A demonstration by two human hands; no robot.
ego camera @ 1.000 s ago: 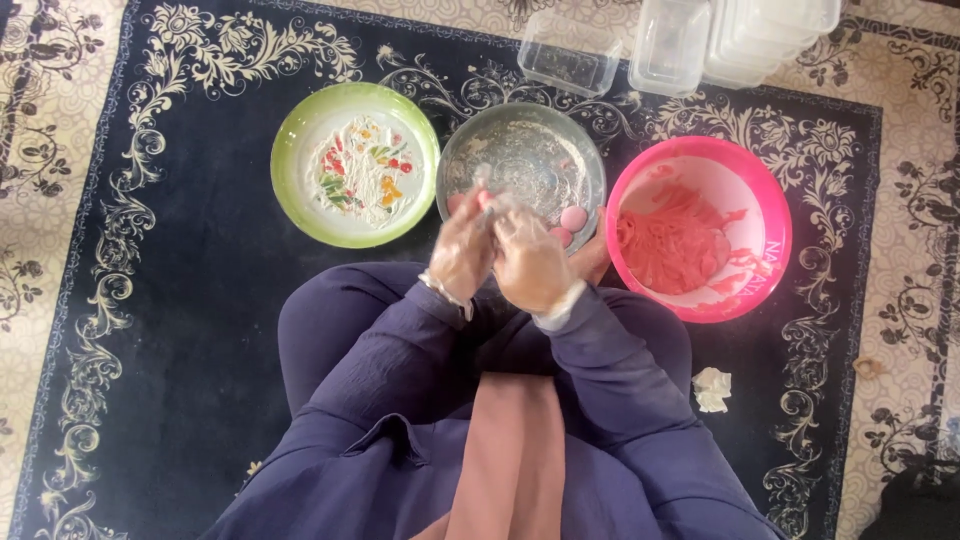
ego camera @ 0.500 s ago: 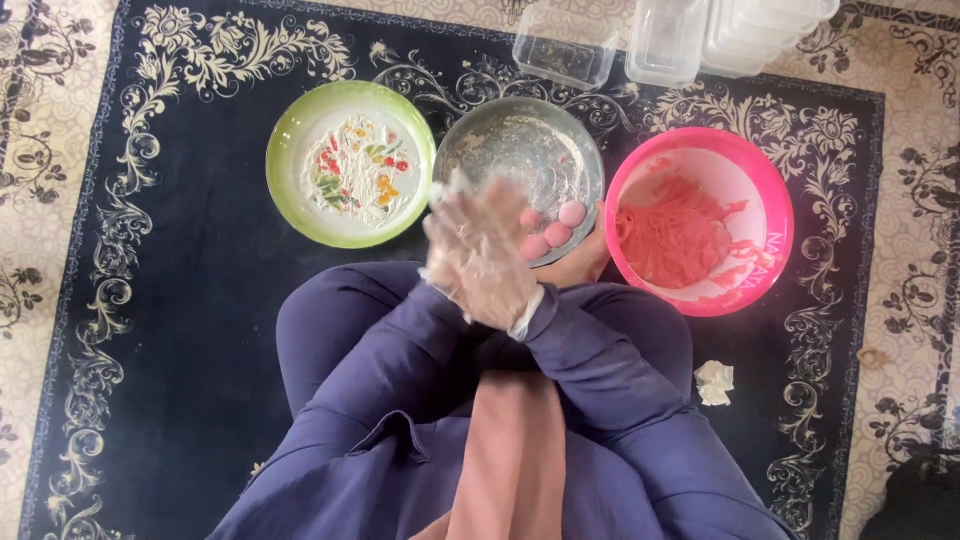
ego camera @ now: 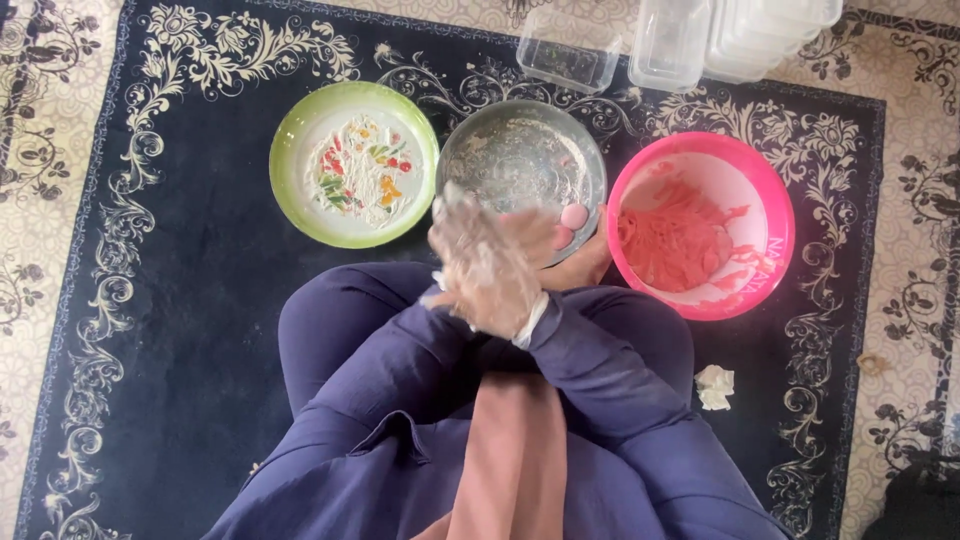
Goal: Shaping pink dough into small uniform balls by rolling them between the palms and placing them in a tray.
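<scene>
A dark navy rug [ego camera: 150,300] with pale floral scrollwork covers the floor, and I sit cross-legged on it in dark blue clothes. Along the rug's far edge stand three bowls in a row: a green bowl [ego camera: 290,150] with bits of red, green and orange in white, a steel bowl [ego camera: 520,160] smeared pale inside, and a pink bowl [ego camera: 770,210] holding reddish paste. Clear plastic containers [ego camera: 690,40] sit stacked at the far right corner, and a crumpled white scrap [ego camera: 715,387] lies near my right knee.

My hands meet just on my side of the steel bowl, over its near rim. My right hand [ego camera: 490,265], in a thin clear glove, lies flat across my left hand [ego camera: 570,255], palms pressed together; whether anything sits between them I cannot tell. The grip is closed palm to palm, fingers loosely extended.

Half a second ago the hands were pressed much the same way; the gloved hand has slid slightly across the other.
</scene>
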